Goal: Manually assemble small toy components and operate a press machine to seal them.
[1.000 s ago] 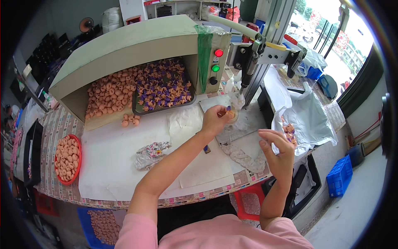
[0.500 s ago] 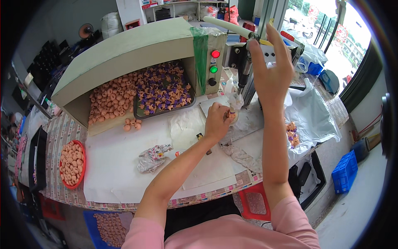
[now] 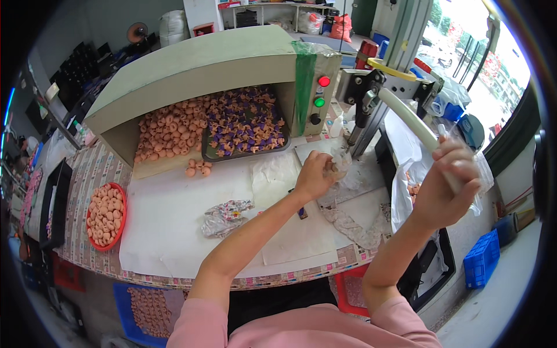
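My right hand (image 3: 445,182) grips the white lever handle (image 3: 409,119) of a small press (image 3: 371,95) and has it pulled down. My left hand (image 3: 316,174) holds a small piece wrapped in clear plastic (image 3: 339,165) under the press tip, on the grey base plate (image 3: 365,174). Behind them stands a green hood (image 3: 203,64) with a red and a green button. Under the hood lie a pile of small peach-coloured parts (image 3: 168,130) and a dark tray of purple and peach parts (image 3: 246,122).
A red bowl of peach parts (image 3: 105,216) sits at the table's left. A crumpled patterned wrapper (image 3: 223,211) lies on the white sheet. Three loose parts (image 3: 197,168) lie near the hood. A blue crate (image 3: 481,258) stands on the floor right; a white bag (image 3: 406,180) hangs beside the table.
My right hand rose from the bag of parts at the right, reached the press lever, and now pulls it down. My left hand stayed at the press base.
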Action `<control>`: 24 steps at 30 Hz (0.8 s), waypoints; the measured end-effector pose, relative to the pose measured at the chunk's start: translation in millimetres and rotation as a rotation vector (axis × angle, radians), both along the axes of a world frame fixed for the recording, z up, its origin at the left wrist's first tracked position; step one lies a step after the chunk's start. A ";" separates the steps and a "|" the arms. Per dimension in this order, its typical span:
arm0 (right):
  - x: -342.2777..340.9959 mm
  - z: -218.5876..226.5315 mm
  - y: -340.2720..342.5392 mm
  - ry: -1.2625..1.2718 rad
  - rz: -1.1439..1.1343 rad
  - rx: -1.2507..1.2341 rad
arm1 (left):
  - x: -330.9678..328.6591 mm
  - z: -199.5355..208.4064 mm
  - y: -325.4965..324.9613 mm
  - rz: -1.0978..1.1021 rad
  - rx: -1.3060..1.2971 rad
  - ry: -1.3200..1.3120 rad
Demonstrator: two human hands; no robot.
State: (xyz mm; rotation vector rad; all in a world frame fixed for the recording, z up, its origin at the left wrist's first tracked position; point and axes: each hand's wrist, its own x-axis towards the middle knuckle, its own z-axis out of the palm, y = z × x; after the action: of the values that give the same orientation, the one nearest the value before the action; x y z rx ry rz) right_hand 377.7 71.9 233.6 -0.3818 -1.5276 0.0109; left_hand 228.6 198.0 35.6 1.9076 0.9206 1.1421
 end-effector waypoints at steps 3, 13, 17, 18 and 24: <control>14.3 -61.8 -13.9 0.051 -0.301 -0.096 | -41.7 19.2 -8.4 -0.040 0.005 0.096; -34.3 -133.1 -61.8 -0.018 -0.245 -0.730 | -248.5 -5.3 12.5 0.825 0.425 0.535; -62.7 -131.5 -58.0 -0.054 -0.141 -0.750 | -276.2 -30.4 24.0 0.831 0.281 0.682; -69.3 -129.2 -56.7 -0.054 -0.147 -0.747 | -271.7 -29.9 27.3 0.832 0.246 0.645; -95.4 -123.9 -55.3 -0.181 -0.121 -0.701 | -271.9 -40.6 45.8 0.870 0.256 0.680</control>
State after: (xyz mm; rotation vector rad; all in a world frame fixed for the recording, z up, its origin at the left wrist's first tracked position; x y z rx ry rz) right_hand 282.3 16.6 109.7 -1.0544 -1.6460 0.4355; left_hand -43.3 243.8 -5.0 2.2033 2.2190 1.0855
